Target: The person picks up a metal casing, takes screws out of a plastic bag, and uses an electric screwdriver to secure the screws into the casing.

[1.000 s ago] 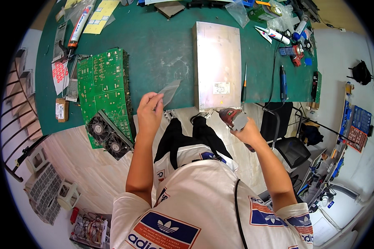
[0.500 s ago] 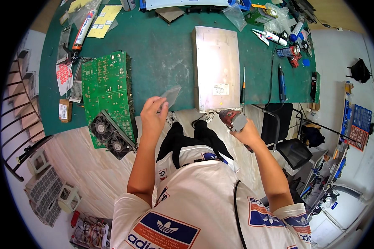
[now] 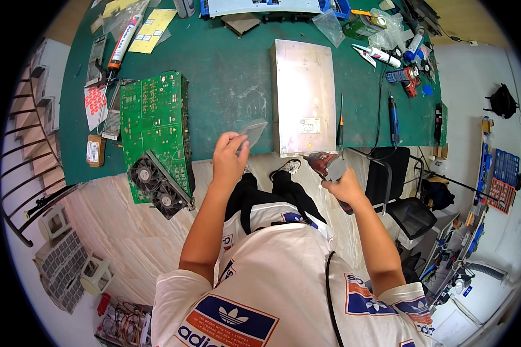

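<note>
Pinched in the fingers of my left hand (image 3: pixel 228 162) is a small clear plastic bag (image 3: pixel 256 132), held over the table's front edge. My right hand (image 3: pixel 346 186) grips a red and black power drill (image 3: pixel 326 166). Its nose points at the near end of a flat silver metal case (image 3: pixel 304 81); whether it touches the case, I cannot tell. The case lies on the green table (image 3: pixel 226 75) and bears a white label. Left of my left hand, a large green circuit board (image 3: pixel 151 115) overhangs the edge, with black cooling fans (image 3: pixel 150 179) at its near end.
A screwdriver (image 3: pixel 341 124) and a blue pen-shaped tool (image 3: pixel 393 124) lie right of the case. Caulking gun (image 3: pixel 123 43) and small cardboard box (image 3: pixel 95 150) are at the left. Cans and tubes clutter the far right. A black chair (image 3: pixel 408 214) stands beside the table.
My left hand has moved right with the plastic bag, closer to the metal case. My right hand and the drill stay almost in place. The whole view has shifted slightly.
</note>
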Demonstrator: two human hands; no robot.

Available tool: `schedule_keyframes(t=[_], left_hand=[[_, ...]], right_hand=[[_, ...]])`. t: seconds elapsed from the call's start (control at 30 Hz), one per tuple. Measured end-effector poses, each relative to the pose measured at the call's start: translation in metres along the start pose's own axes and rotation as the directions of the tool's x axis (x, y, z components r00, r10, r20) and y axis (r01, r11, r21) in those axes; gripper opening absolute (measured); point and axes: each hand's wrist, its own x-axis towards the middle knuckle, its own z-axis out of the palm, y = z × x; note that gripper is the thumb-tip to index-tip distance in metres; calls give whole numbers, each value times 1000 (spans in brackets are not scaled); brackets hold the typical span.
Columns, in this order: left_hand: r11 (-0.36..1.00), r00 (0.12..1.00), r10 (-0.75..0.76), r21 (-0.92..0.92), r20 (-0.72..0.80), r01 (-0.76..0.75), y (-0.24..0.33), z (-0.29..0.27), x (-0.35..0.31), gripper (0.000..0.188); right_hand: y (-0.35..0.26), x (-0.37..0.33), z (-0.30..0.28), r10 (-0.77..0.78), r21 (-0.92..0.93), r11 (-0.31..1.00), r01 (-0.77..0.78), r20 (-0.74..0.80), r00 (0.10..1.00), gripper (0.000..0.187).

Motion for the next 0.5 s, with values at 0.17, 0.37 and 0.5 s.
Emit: schedule_keyframes(t=[0.17,0.37,0.5], left_hand=[[1000,1000,7,-9,20,-7,-2,9,1,17],[1000,998,21,12,63,-22,-9,19,-2,19],[999,993,31,18,115,-34,-11,27,-6,22]], right_hand=[[2,-1,-1,67,51,996,-68,19,998,36],[16,-9,-2,83,197,977,-84,13,996,40],[0,-25,-12,-20,318,948,20,-2,1000,40]])
